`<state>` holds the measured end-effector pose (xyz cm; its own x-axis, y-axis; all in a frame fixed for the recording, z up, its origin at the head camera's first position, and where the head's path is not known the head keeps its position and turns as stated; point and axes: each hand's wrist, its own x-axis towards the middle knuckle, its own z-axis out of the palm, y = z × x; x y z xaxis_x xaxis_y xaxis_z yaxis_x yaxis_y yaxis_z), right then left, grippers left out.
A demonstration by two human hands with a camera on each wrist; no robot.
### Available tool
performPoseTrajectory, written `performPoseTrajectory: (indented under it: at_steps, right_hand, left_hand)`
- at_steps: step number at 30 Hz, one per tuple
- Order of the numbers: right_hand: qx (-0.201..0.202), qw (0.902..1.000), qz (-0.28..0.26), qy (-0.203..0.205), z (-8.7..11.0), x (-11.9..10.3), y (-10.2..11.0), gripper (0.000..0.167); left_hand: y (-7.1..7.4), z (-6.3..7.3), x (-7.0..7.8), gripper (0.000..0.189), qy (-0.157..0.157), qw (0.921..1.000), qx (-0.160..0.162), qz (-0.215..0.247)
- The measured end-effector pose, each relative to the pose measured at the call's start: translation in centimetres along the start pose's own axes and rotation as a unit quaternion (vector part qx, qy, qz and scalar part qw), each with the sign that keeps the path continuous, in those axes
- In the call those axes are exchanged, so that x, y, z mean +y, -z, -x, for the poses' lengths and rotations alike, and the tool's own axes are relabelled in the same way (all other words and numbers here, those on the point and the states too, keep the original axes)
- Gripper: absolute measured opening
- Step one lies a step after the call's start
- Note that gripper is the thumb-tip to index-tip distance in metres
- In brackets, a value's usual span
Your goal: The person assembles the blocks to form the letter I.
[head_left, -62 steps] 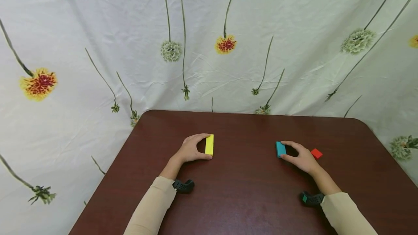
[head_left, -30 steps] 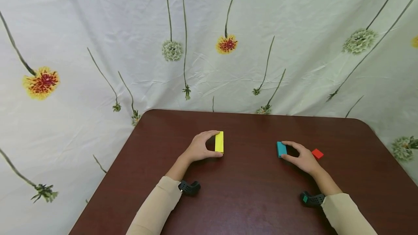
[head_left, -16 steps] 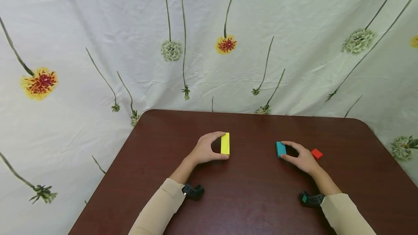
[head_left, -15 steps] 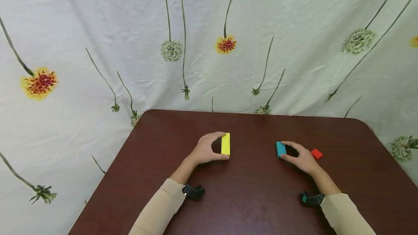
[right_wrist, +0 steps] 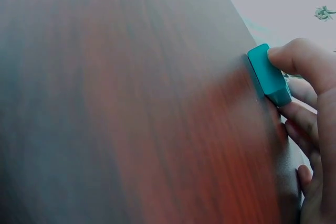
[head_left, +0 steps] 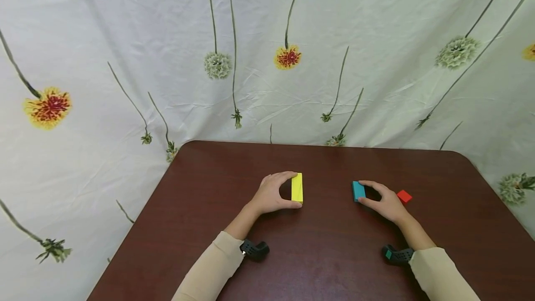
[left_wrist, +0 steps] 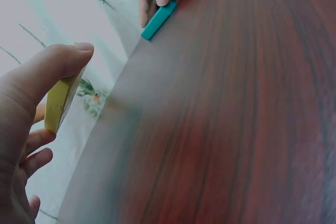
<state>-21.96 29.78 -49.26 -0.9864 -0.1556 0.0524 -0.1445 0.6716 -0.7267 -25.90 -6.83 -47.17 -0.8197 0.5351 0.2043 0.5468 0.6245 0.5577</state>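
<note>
My left hand (head_left: 271, 194) pinches a yellow rectangular block (head_left: 297, 188) between thumb and fingers, at the middle of the table. In the left wrist view the yellow block (left_wrist: 62, 98) appears raised off the tabletop. To the right, my right hand (head_left: 385, 202) holds a teal rectangular block (head_left: 358, 191) by its two ends. The right wrist view shows the teal block (right_wrist: 269, 72) at or very near the table surface, under the thumb. A small red block (head_left: 404, 196) lies just behind the right hand, partly hidden by it.
The dark brown wooden table (head_left: 326, 254) has rounded far corners. Behind it hangs a white cloth (head_left: 175, 27) printed with flowers. A black band (head_left: 256, 250) is worn on the left wrist and another black band (head_left: 397, 255) on the right.
My left hand has carried the yellow block rightward, nearer the teal block, and most recently slightly toward me. The right hand, teal block and red block have stayed in place.
</note>
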Motion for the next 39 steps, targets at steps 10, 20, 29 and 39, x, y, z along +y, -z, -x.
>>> performPoseTrajectory:
  at_steps: [10, 20, 29, 39]
  right_hand:
    - [0.001, 1.0000, 0.000, 0.004, 0.0, 0.0, 0.0, 0.062]
    - [0.003, 1.0000, 0.000, 0.006, 0.0, 0.1, 0.0, 0.062]
    - [0.006, 1.0000, -0.002, 0.007, 0.0, 0.1, -0.1, 0.062]
    - [0.009, 0.9999, -0.002, 0.006, -0.1, 0.3, -0.2, 0.062]
  left_hand:
    - [-0.7, 0.1, 1.1, 0.086, 0.000, 0.9999, -0.010, -0.006]
    - [-1.7, 0.1, 1.6, 0.085, -0.004, 0.9997, -0.017, -0.014]
    - [-2.4, 0.2, 2.0, 0.085, -0.007, 0.9995, -0.028, -0.014]
    - [-3.3, 0.3, 2.5, 0.085, -0.014, 0.9993, -0.031, -0.011]
